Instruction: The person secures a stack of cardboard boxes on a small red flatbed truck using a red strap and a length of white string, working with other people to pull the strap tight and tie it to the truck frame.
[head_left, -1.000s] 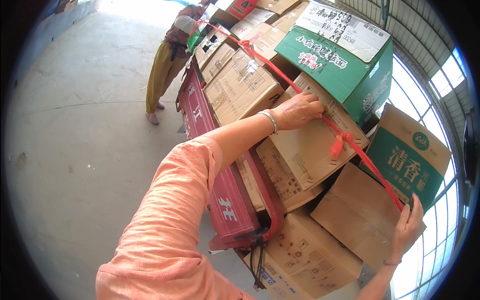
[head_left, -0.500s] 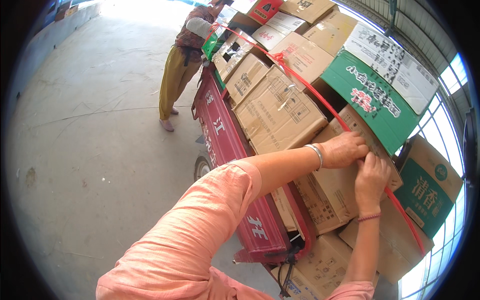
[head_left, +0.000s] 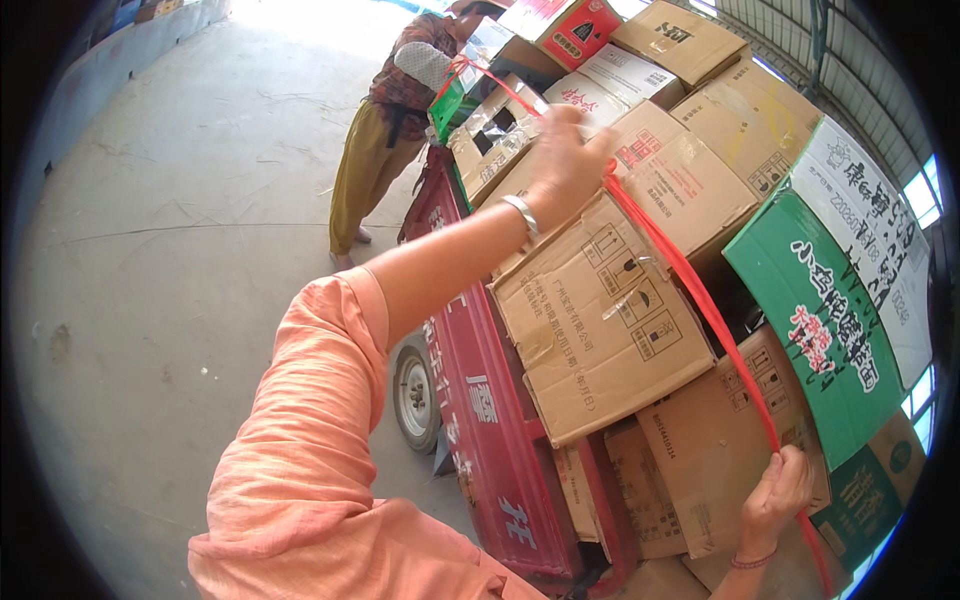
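Observation:
A red strap [head_left: 716,314] runs diagonally over cardboard boxes loaded high on a maroon cargo tricycle [head_left: 478,420]. My left hand [head_left: 568,160], silver bangle at the wrist, is raised beside the strap's upper stretch in front of the boxes; its fingers are blurred, so their hold is unclear. Lower down at the right, my right hand [head_left: 775,490] grips the strap against a brown box [head_left: 720,460]. A large brown box [head_left: 590,350] lies between my hands, and a green-and-white box [head_left: 820,330] sits to the right of the strap.
A person [head_left: 385,140] in olive trousers stands at the load's far end, arm on the boxes. A red box [head_left: 578,38] tops the far stack. Concrete floor [head_left: 180,330], a low wall [head_left: 100,120] at left, a wheel [head_left: 415,400] under the cargo bed, metal roofing upper right.
Since half a second ago, my hands have separated: the left went up along the strap, the right lower down it. The view has shifted, bringing more of the wheel and upper load into sight.

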